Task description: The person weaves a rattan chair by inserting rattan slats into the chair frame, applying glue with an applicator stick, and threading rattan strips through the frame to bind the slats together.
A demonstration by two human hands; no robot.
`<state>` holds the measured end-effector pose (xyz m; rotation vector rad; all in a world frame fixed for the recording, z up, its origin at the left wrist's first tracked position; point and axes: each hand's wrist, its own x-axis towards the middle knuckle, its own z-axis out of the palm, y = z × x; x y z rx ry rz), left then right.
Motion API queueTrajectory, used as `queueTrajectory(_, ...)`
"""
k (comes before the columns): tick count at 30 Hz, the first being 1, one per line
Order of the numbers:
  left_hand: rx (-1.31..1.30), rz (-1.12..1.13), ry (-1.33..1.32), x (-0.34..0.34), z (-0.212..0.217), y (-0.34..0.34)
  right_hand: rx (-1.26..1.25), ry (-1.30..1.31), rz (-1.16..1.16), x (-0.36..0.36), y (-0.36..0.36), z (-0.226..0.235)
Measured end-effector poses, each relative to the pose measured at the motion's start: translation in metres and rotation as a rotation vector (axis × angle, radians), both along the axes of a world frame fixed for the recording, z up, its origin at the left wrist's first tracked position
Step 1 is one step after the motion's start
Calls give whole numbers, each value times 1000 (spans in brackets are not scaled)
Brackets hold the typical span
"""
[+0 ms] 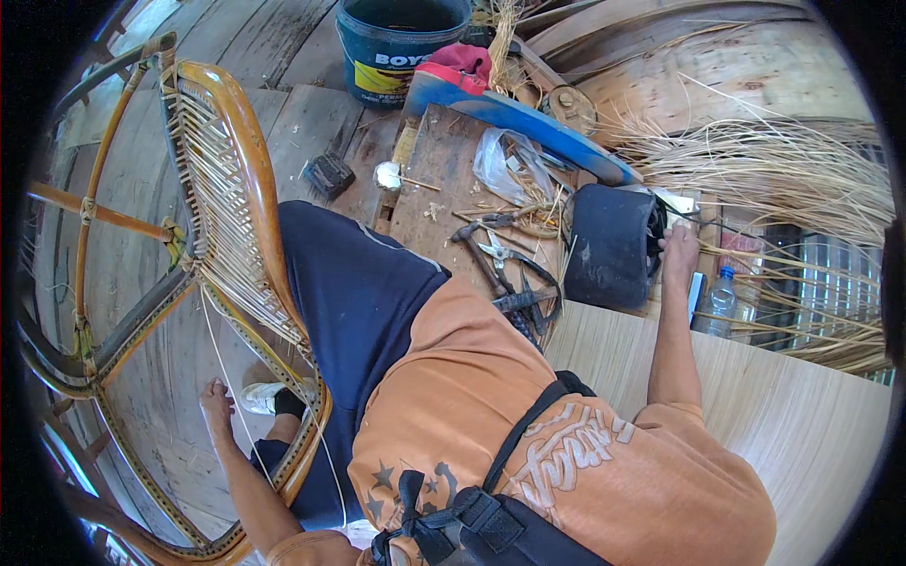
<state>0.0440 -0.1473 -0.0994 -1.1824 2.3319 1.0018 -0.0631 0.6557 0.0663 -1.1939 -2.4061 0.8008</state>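
My right hand (679, 253) reaches to the open side of a black box-like container (609, 241). Its fingers are bent together beside a pale flat piece (676, 202); what they hold is hidden. Down at the left, my left hand (217, 404) hangs beside a rattan chair frame (250, 179), fingers loosely bent and apart, nothing visible in them. A thin pale strand (224, 361) runs from the chair past that hand. Close-set woven strands (226, 203) fill one curved section of the chair, which leans against my leg.
Pliers (500, 250), a hammer (479, 259) and a plastic bag (510, 165) lie on a wooden board. Long loose fibres (755, 179) spread at the right by a clear bottle (719, 302). A dark bucket (401, 47) stands at the back; a pale panel (746, 406) is near me.
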Motion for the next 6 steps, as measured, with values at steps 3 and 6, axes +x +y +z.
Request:
queueTrajectory(3, 49, 13, 19, -5, -2, -9, 189, -192, 146, 0, -2, -9)
queueTrajectory(6, 25, 50, 42, -12, 6, -6, 322, -333, 333, 0, -69, -12)
